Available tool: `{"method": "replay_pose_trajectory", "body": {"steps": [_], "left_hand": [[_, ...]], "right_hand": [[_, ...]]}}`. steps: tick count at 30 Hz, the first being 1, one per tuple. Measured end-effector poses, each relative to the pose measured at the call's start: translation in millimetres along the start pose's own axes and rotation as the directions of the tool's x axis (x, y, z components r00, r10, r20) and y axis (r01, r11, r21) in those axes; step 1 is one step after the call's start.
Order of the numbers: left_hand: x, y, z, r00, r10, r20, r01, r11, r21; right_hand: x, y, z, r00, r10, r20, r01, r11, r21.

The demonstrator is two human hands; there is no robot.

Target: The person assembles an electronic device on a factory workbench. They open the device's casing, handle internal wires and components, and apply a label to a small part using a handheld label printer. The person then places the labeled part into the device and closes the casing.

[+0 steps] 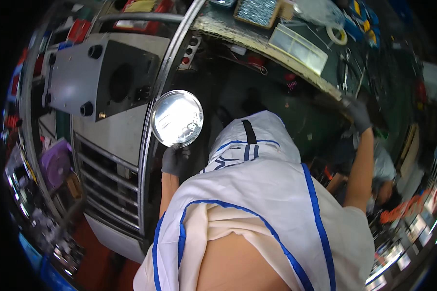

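A white cloth garment with blue piping [257,203] fills the foreground. The gloved left hand [175,159] grips a round shiny metal dish [177,118] by its lower rim. The gloved right hand [358,112] reaches the cluttered worktop [257,39] edge; its fingers look curled, grip unclear.

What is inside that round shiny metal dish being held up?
The metal dish, gripped at its lower rim by the left hand, shows a few small dark bits near the lower right. What they are is unclear.
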State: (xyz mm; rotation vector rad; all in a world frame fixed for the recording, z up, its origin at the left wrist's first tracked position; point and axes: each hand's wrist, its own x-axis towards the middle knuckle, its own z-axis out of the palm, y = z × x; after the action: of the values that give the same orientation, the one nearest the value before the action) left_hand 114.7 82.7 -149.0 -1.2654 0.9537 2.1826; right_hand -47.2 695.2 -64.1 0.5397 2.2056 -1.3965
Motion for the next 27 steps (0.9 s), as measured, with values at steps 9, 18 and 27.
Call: {"method": "replay_pose_trajectory", "body": {"steps": [9, 18, 27], "left_hand": [[37.9, -38.9, 93.5, 0.999, 0.044, -0.027, -0.046, 0.997, -0.064], [129.5, 61.1, 279.6, 0.946, 0.129, 0.297, -0.206, 0.947, 0.244], [230.4, 137.0, 411.7, 0.956, 0.047, 0.29, -0.145, 0.934, 0.325]], "right_hand": [[92.7, -16.7, 197.5, 0.867, 0.099, 0.488, -0.078, 0.995, -0.065], [177.1, -132.6, 184.6, 0.952, -0.115, 0.284, 0.081, 0.988, 0.129], [308.2, -155.9, 126.2, 0.99, -0.05, 0.132, -0.01, 0.908, 0.418]]}}
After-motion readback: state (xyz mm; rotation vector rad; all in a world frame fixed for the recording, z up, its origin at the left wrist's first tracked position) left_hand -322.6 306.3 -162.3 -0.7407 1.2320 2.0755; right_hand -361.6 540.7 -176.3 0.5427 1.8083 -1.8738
